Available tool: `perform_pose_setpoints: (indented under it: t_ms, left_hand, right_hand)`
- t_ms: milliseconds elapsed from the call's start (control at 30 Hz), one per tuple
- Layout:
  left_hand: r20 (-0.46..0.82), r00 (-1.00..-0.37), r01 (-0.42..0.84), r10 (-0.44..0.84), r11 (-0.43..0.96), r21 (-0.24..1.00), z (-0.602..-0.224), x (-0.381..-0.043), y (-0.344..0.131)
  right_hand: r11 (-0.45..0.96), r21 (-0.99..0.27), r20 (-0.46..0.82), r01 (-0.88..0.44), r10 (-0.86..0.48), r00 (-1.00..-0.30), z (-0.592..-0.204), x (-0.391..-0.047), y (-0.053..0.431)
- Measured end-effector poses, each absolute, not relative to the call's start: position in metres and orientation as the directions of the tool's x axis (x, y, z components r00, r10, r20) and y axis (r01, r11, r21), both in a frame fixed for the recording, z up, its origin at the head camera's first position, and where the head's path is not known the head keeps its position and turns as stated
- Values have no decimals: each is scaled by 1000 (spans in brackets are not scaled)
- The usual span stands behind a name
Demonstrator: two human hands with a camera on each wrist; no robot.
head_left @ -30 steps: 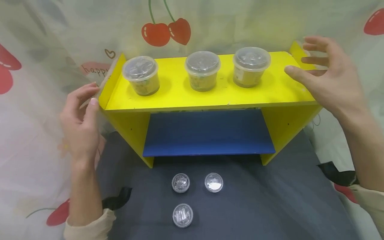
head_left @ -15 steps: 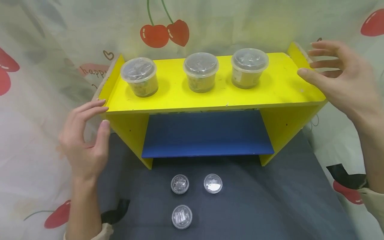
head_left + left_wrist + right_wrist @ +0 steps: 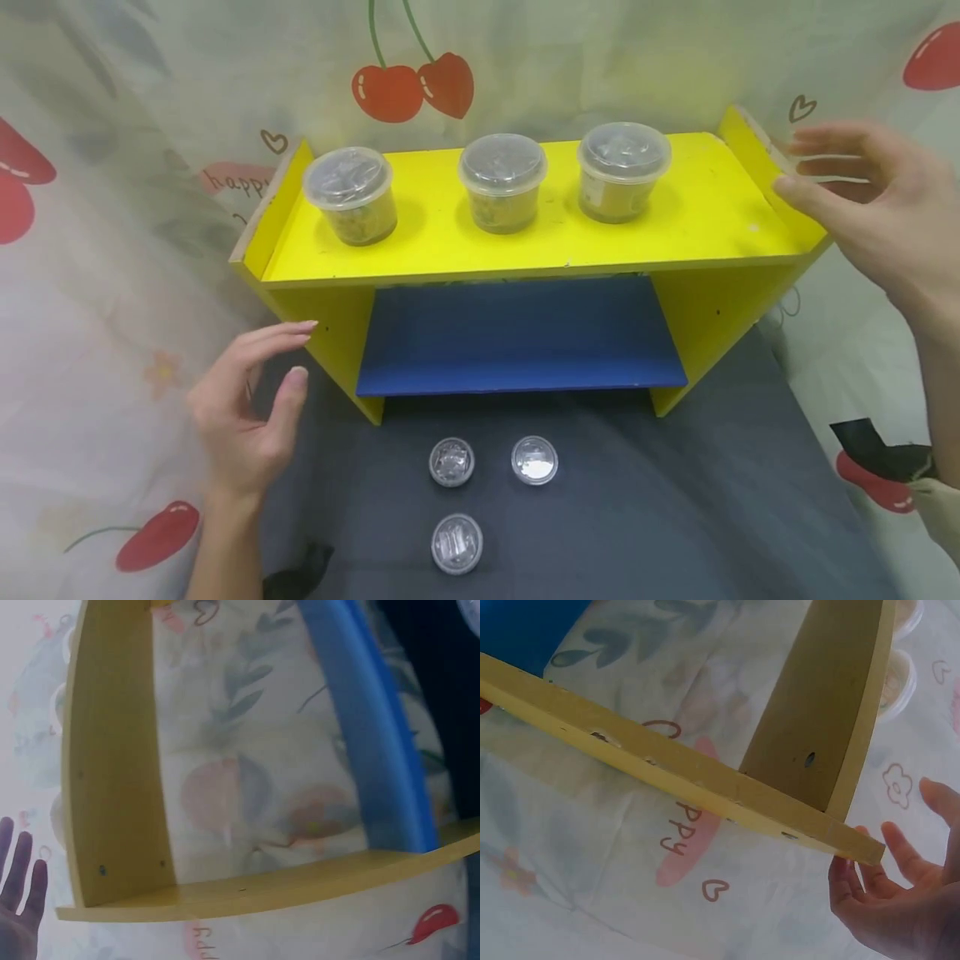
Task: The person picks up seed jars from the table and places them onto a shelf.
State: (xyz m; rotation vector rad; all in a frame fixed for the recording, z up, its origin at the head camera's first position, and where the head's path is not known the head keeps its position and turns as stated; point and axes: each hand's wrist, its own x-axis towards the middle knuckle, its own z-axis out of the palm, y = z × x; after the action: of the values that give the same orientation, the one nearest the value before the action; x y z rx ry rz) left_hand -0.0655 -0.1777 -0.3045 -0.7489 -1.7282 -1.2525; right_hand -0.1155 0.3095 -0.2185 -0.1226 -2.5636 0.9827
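A small yellow shelf (image 3: 712, 225) with a blue lower board (image 3: 521, 342) stands on the dark cloth. Along its top are three clear lidded tubs: a left tub (image 3: 350, 196), a middle tub (image 3: 504, 185) and a right tub (image 3: 624, 173). Beside the shelf's left side panel, my left hand (image 3: 251, 417) hovers with bent fingers apart from the thumb, holding nothing. My right hand (image 3: 892, 204) is at the top right end of the shelf, thumb near the raised end piece. In the right wrist view, its fingers (image 3: 877, 881) are right at the shelf's corner.
Several small items lie on the grey-black cloth (image 3: 675, 500): round lidded cups, one at left (image 3: 452, 462), one at right (image 3: 535, 460) and one in front (image 3: 457, 544). A cherry-print curtain (image 3: 637, 58) hangs behind and at both sides.
My left hand has come down from the shelf's top left corner to beside its left panel. My right hand has drawn outward to the right. Tubs and cups have stayed put.
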Motion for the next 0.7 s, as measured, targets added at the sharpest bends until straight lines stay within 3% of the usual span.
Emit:
perform_pose_setpoints:
  t_ms: [300, 700]
  left_hand:
    - [854, -509, 849, 103, 220, 480, -333, -55, -175]
    - [786, -590, 807, 182, 142, 573, -364, -44, -178]
  right_hand:
    - [737, -675, 243, 33, 265, -933, -232, -113, 325]
    - [624, -779, 206, -67, 153, -967, -247, -115, 346]
